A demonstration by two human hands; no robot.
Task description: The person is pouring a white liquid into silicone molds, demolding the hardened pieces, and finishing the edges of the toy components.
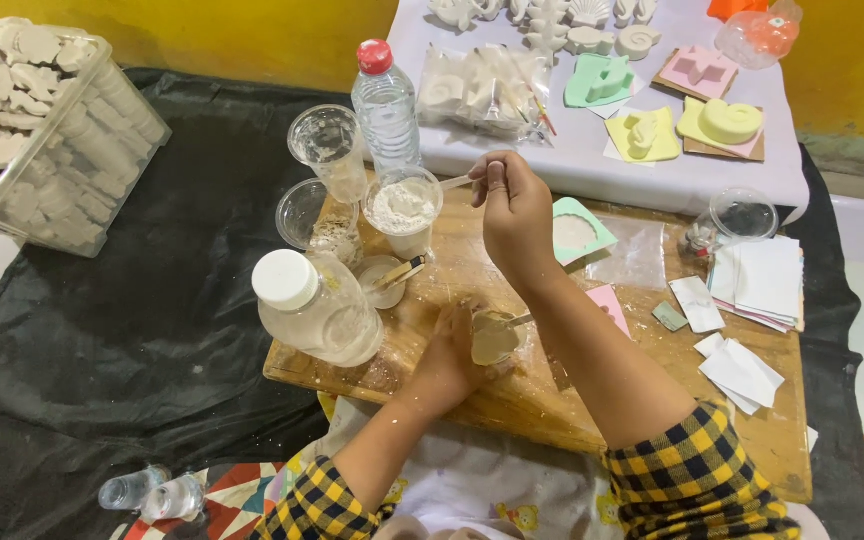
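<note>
Head view, frame centre: the left hand [447, 365] has its fingers wrapped around a small clear plastic cup [495, 340] of smooth beige paste on the powder-dusted wooden board [512, 400], while the right hand [517, 215] pinches a thin pale stick [455, 183] over a cup of white powder [404, 210] just above.

single head view, looking steeply down, close over wooden board [512, 400]
</note>
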